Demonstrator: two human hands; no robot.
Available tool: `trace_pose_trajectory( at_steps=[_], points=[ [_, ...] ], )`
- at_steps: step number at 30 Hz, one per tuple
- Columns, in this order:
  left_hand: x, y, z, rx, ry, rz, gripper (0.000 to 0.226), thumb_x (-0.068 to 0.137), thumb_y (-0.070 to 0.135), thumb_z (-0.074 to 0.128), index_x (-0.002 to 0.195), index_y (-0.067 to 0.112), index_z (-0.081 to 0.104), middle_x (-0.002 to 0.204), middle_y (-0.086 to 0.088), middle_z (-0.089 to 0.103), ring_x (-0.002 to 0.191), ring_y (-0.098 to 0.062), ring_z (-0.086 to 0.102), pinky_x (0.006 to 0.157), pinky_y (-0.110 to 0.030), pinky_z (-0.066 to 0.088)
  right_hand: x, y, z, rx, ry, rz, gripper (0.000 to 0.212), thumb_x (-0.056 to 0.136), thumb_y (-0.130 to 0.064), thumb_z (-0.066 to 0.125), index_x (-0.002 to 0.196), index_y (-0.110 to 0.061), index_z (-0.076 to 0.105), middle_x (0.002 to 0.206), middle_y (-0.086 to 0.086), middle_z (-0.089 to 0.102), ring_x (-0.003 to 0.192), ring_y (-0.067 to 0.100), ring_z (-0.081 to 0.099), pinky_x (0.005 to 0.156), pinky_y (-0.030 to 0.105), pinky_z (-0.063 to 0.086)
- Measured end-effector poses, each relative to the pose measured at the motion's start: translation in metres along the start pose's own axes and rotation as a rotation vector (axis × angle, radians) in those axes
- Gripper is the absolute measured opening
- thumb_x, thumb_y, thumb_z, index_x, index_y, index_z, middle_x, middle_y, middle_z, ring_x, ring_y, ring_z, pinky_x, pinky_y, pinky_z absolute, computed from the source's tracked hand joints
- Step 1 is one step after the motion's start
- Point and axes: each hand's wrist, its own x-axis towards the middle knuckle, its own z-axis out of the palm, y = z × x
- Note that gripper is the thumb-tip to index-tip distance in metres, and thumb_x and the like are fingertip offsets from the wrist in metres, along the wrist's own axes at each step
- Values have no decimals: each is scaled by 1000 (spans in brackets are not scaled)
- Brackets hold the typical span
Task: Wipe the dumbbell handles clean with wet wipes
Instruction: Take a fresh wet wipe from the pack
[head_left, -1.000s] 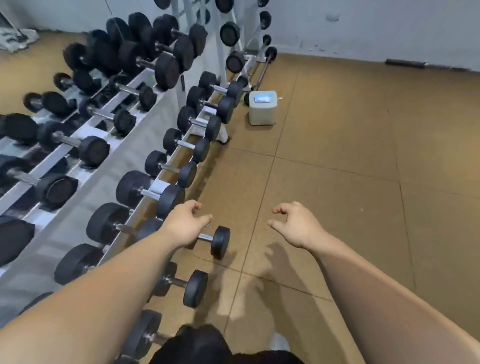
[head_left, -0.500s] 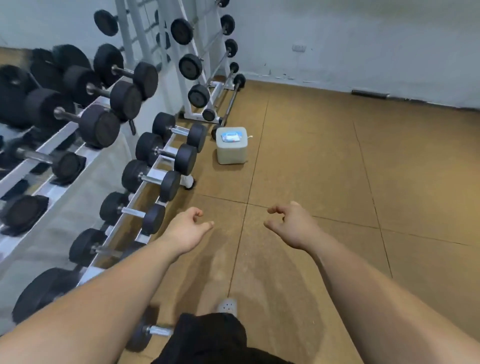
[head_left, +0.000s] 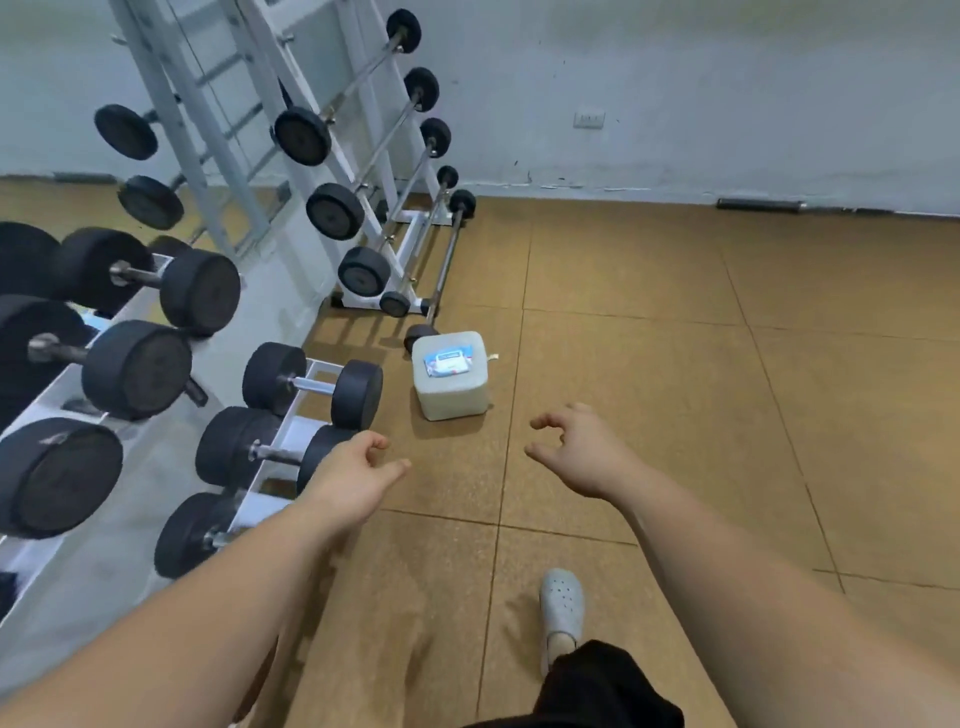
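Both hands are empty and held out low in front: left hand (head_left: 353, 478) and right hand (head_left: 582, 452), fingers loosely curled on nothing, thumbs out. The wet wipes pack (head_left: 449, 364) lies flat on top of a white tub (head_left: 452, 397) on the floor (head_left: 675, 415), ahead of the hands and between them, apart from both. Neither hand is clearly nearer. The pack's long axis runs roughly left-right across the view, slightly tilted. Likely next step is fetching a wipe, and there is no obstacle between hands and pack, just bare floor. The dumbbell rack (head_left: 267, 499) is on the left, just beside the left hand. The nearest dumbbell (head_left: 311, 387) has its steel handle crosswise, near the tub, so the left hand is the closer one for the handles. A barbell rack (head_left: 422, 217) stands behind the tub, with one bar end almost touching it. A shoe (head_left: 561, 603) is well behind the hands.
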Motion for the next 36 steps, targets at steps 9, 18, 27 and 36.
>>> trace_pose_trajectory(
  at_steps=[9, 18, 27, 36],
  points=[
    [208, 94, -28, -62, 43, -116, 48, 92, 45, 67, 134, 22, 56, 132, -3, 57, 114, -21, 56, 85, -32, 47, 253, -30, -89, -154, -126, -90, 41, 90, -43, 67, 127, -25, 63, 134, 6, 51, 114, 24, 57, 95, 32, 47],
    [460, 89, -43, -151, -44, -220, 47, 95, 43, 64, 135, 21, 53, 122, -1, 56, 104, -19, 56, 73, -31, 48, 510, -63, -58, -343, -249, -80, 43, 90, -46, 64, 129, -27, 61, 127, 5, 51, 117, 25, 54, 97, 36, 46],
    [672, 37, 22, -160, -120, -393, 56, 91, 46, 68, 139, 25, 50, 132, -3, 59, 105, -19, 59, 82, -34, 51, 730, -19, 33, -382, -403, -117, 44, 92, -47, 61, 132, -29, 58, 123, 3, 53, 113, 25, 56, 86, 32, 43],
    [772, -44, 164, -363, 42, -671, 65, 86, 40, 75, 141, 21, 48, 129, -5, 62, 109, -22, 61, 88, -31, 47, 866, 67, 160, -410, -618, -332, 46, 89, -44, 65, 131, -27, 60, 126, 1, 55, 113, 23, 57, 90, 31, 46]
  ],
)
